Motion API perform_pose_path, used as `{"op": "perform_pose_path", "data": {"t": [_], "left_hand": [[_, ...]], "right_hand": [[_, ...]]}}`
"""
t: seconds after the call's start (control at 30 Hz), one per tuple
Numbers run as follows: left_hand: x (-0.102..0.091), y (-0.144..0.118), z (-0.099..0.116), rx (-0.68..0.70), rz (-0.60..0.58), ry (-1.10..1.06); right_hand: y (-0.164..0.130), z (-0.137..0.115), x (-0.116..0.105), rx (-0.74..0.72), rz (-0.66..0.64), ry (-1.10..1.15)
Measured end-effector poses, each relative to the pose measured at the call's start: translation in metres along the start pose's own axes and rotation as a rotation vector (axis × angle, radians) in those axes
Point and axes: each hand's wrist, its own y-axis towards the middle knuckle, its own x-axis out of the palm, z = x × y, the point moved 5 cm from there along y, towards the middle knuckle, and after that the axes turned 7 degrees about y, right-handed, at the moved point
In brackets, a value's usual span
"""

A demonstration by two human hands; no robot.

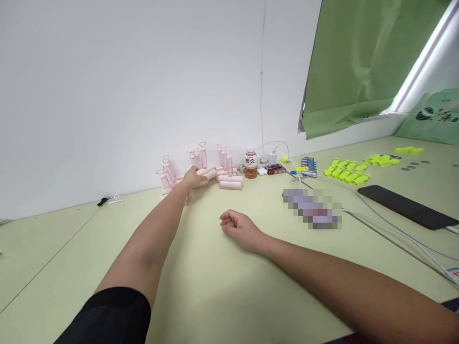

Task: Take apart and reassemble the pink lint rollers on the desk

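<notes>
At the far side of the table, my left hand [194,178] is closed around one of the pink cylinders, which looks like a small lint roller [211,174]; the fingers partly hide it. Similar pink rollers lie stacked along the wall, such as a pair [231,182] just right of that hand. Others stand upright with heart-shaped loops on top, in a left group [165,177], a middle group [203,156] and a right group [229,164]. Nearer to me, my right hand [241,229] rests on the table, its fingers loosely curved and apart from the thumb, holding nothing visible.
Right of the rollers stand a bottle [251,163], a small dark red box [276,169] and white chargers [273,156]. Farther right are a blurred-out item [310,209], bright yellow pieces [347,172], a black phone-like slab [405,206] and white cables [387,229] across the table.
</notes>
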Motion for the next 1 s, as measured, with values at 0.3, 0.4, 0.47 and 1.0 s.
{"op": "perform_pose_path", "data": {"t": [0.3, 0.4, 0.47, 1.0], "left_hand": [[0.032, -0.027, 0.009, -0.018, 0.113, -0.07], [0.035, -0.027, 0.008, -0.007, 0.113, -0.09], [0.034, -0.024, 0.009, 0.016, 0.095, -0.108], [-0.012, -0.059, 0.012, 0.129, 0.091, -0.196]], "right_hand": [[-0.002, -0.001, 0.006, -0.014, -0.044, -0.007], [-0.001, -0.001, 0.007, -0.013, -0.047, -0.019], [-0.001, -0.001, 0.006, -0.01, -0.042, -0.029], [-0.001, -0.004, -0.001, -0.006, 0.048, 0.029]]}}
